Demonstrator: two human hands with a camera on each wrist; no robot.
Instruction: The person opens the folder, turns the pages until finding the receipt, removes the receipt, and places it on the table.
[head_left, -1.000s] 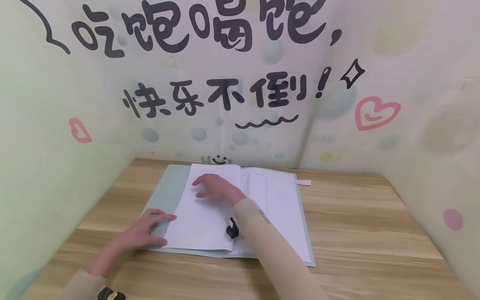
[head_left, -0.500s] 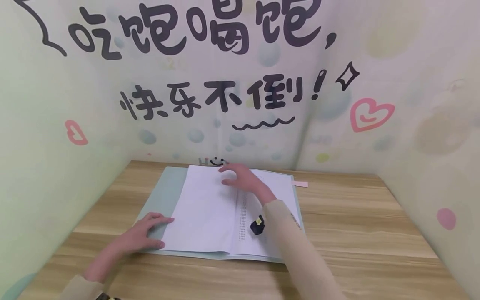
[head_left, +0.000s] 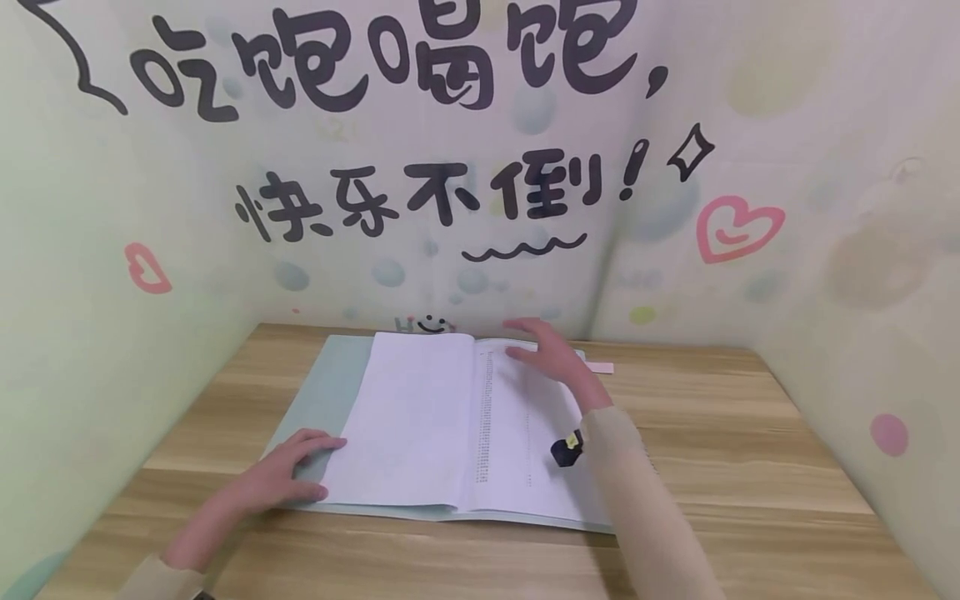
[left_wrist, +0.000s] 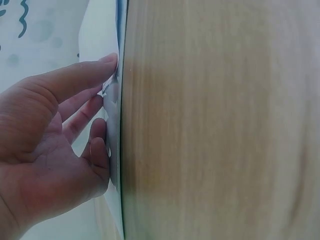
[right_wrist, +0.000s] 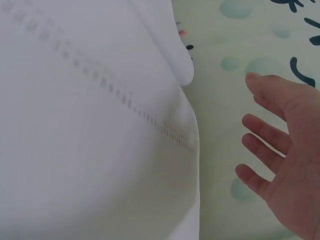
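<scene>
An open booklet [head_left: 405,417] with a pale blue-green cover [head_left: 330,375] lies on the table. Its left page looks blank, while small printed columns run down the right page [head_left: 502,467]. My left hand [head_left: 288,475] rests at the left page's outer edge, thumb and fingers spread. In the left wrist view, the thumb of that hand [left_wrist: 55,125] touches the paper edge, its other fingers loosely bent. Over the top of the right page hovers my right hand [head_left: 551,354], fingers loosely extended and holding nothing. The right wrist view shows this hand [right_wrist: 285,145] apart from the paper.
A pink tab [head_left: 600,367] sticks out from the booklet's upper right side. The wood-grain table [head_left: 750,450] extends to both sides and toward the front. Behind it stands a printed wall covering [head_left: 360,275] with large black characters, hearts and dots.
My right hand has swept rightward from above the left page to the top of the right page, uncovering the left page. My left hand stays at the left edge.
</scene>
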